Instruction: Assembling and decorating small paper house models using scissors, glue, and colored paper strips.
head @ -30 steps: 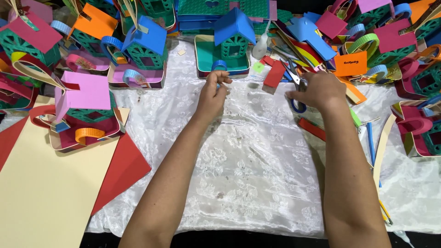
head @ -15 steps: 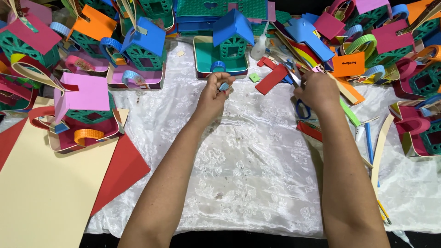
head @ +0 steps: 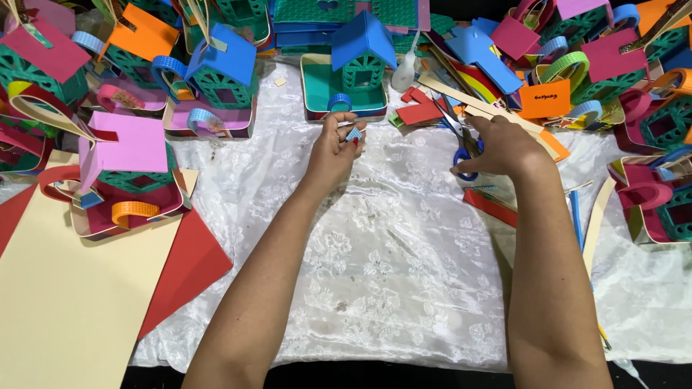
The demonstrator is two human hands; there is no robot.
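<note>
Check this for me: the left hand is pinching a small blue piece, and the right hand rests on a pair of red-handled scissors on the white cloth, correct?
Not quite. In the head view the scissors under the right hand have blue handles, not red. The rest holds: the left hand pinches a small blue piece, and the scissors lie on the white cloth.

You are sitting at a handicraft workspace, where a tabletop draped in white embroidered cloth is ringed with small foam houses, coloured foam sheets, cut strips and blue-handled scissors.
</note>
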